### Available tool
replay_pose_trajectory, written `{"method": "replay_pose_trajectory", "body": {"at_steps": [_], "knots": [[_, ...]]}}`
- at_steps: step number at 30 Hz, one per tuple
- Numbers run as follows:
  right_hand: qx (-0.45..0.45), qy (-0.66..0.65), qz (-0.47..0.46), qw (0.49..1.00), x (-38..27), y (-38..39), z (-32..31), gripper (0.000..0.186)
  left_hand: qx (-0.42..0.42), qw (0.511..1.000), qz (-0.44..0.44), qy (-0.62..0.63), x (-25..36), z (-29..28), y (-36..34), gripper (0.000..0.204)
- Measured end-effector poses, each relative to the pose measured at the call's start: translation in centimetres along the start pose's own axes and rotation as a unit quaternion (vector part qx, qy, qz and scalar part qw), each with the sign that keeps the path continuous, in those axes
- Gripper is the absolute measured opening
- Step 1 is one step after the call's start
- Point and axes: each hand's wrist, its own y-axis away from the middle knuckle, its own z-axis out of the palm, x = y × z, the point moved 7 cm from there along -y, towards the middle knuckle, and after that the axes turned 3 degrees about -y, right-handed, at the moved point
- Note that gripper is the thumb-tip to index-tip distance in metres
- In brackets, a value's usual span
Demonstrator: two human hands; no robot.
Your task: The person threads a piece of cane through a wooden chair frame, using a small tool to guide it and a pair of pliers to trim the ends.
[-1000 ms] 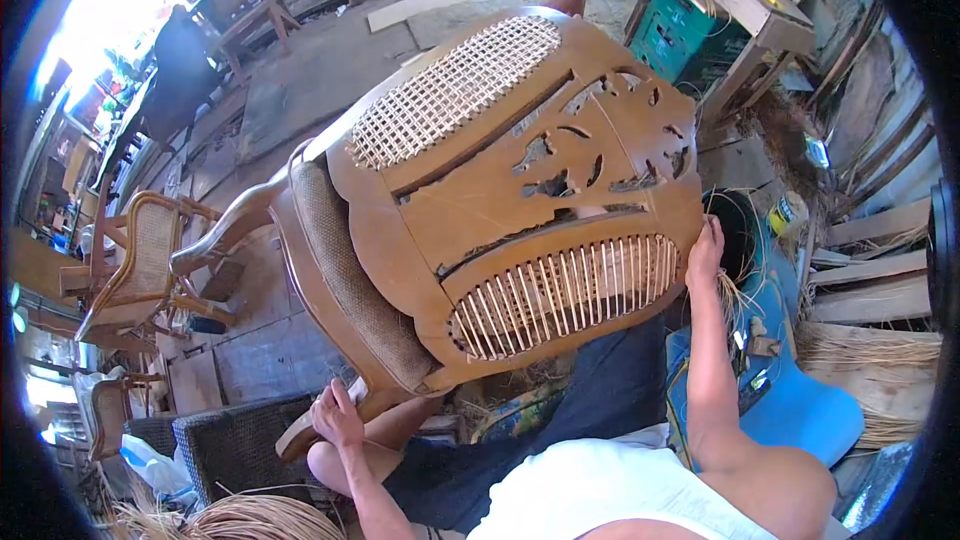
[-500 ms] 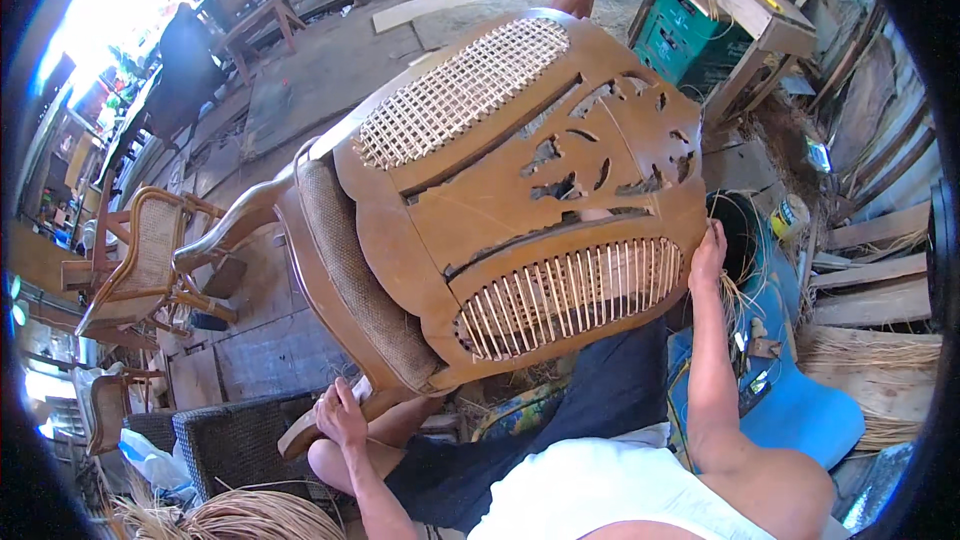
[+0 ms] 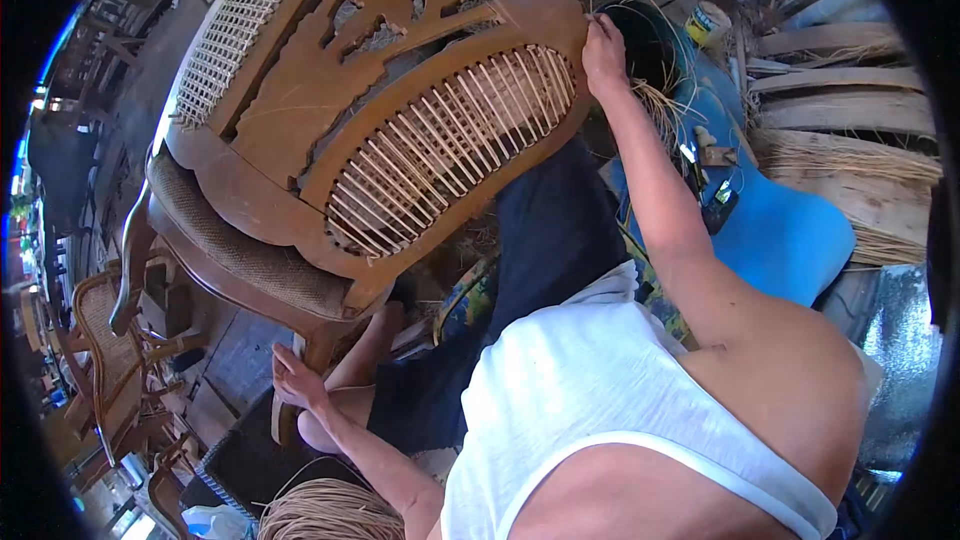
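Observation:
A wooden chair [image 3: 270, 130] with a carved, pierced back lies tipped across in front of me. Its near cane panel [image 3: 450, 150] carries parallel strands in one direction, while the far panel [image 3: 245, 35] is woven into a lattice. Brown woven material covers the seat [image 3: 240, 240]. At the top edge of the chair back, my right hand [image 3: 605, 55] is closed around the rim. My left hand [image 3: 297, 380] grips a chair leg beside my bent knee; the leg partly hides its fingers.
A bundle of cane strands [image 3: 330, 512] lies at the lower left. To the right are a blue plastic seat-like shape [image 3: 790, 240], a dark bucket [image 3: 640, 50] and wooden slats [image 3: 840, 105] with loose fibres. Another cane chair [image 3: 110, 340] stands at left.
The view has swung, so the chair sits higher and farther left in the picture and looks turned. Both hands stay on it, the right at the back's top edge, the left at the leg.

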Motion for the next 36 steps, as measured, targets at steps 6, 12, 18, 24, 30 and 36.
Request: {"method": "replay_pose_trajectory", "body": {"at_steps": [6, 12, 18, 24, 30, 36], "knots": [[-0.005, -0.041, 0.001, 0.999, 0.3, 0.1, 0.1, 0.025, 0.045, 0.999, 0.02, 0.0, -0.1, -0.3, 0.3, 0.061], [0.019, -0.065, 0.031, 0.997, 1.2, 0.0, -0.4, 0.037, 0.078, 0.997, 0.008, 0.009, -0.9, -0.4, 0.2, 0.055], [0.067, -0.079, 0.094, 0.99, 1.3, 0.3, -0.9, 0.037, 0.082, 0.996, 0.008, -0.029, -0.5, -1.3, 0.4, 0.047], [-0.028, 0.045, 0.008, 0.999, 0.6, -0.3, -1.2, 0.049, 0.048, 0.998, 0.019, -0.041, -1.2, -0.9, 0.8, 0.053], [-0.014, 0.06, 0.02, 0.998, -0.3, -0.6, 0.2, 0.044, 0.014, 0.999, -0.009, -0.05, -2.0, -0.9, -0.8, 0.066], [-0.01, 0.085, -0.009, 0.996, -4.0, 0.1, 1.8, 0.045, -0.021, 0.999, 0.023, -0.034, -0.9, -1.4, -2.2, 0.068]]}}
